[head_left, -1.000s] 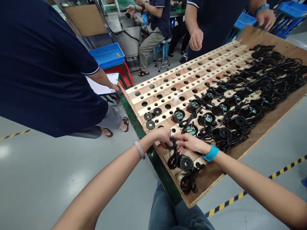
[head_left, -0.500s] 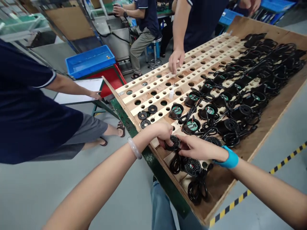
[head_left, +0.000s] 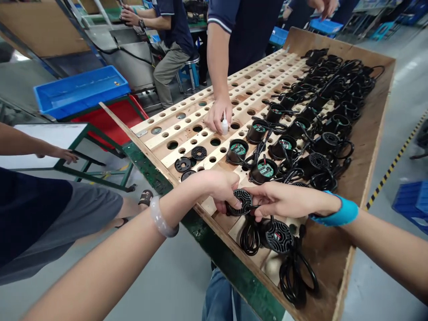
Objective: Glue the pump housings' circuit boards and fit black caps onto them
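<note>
Black grooved cap, any print unreadable; left hand and right hand pinch it.

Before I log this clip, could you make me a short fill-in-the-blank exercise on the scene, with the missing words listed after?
1. The left hand grips a round, grooved part whose colour is ____.
2. The blue wristband is worn on the person's ____ wrist.
3. At the wooden tray, a co-worker's hand is at a small bottle coloured ____.
4. Below the blue bin is another one, coloured ____.

Missing words: black; right; white; red.
</note>
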{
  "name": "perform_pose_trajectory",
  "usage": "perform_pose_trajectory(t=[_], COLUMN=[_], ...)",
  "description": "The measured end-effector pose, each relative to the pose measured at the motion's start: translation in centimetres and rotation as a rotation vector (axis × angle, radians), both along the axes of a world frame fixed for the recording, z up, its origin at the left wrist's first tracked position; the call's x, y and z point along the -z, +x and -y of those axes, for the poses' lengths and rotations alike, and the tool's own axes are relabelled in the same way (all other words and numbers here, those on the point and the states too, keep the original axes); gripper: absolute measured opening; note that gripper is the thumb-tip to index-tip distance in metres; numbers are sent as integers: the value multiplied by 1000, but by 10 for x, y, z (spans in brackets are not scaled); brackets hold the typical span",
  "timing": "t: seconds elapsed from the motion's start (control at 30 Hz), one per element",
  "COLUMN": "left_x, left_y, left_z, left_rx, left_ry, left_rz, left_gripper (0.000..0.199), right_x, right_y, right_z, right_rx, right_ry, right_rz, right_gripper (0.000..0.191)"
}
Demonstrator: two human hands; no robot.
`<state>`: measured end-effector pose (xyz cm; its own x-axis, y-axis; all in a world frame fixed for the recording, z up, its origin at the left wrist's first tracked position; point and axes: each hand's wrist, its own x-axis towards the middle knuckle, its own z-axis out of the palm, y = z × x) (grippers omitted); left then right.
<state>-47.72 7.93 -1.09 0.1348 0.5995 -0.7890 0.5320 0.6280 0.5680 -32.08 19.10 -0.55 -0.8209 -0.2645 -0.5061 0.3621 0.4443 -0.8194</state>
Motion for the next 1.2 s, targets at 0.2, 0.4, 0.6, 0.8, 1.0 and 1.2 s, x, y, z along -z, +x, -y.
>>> perform_pose_trajectory(t=[0.2, 0.4, 0.6, 0.8, 1.0, 1.2], left_x=[1, 7, 10, 9, 4, 1], left_y=[-2, -1, -13, -13, -7, -7], left_z=[3, 4, 3, 4, 6, 8], left_rx=[59, -9, -146, -279, -382, -432], left_ry=[54, -13, -7, -55, -101, -59], left_rz=[-27, 35, 200, 221, 181, 171], left_gripper=[42, 33, 18, 14, 24, 28], right_x=[-4, 12, 16, 21, 23, 14], right_y=[-5, -7, -8, -7, -8, -8], right_z=[2, 9, 14, 16, 21, 24], right_rx=[151, 323, 426, 483, 517, 506], right_ry=[-77, -102, -220, -246, -185, -155], right_rz=[157, 248, 305, 307, 304, 296], right_gripper=[36, 27, 38, 29, 36, 35])
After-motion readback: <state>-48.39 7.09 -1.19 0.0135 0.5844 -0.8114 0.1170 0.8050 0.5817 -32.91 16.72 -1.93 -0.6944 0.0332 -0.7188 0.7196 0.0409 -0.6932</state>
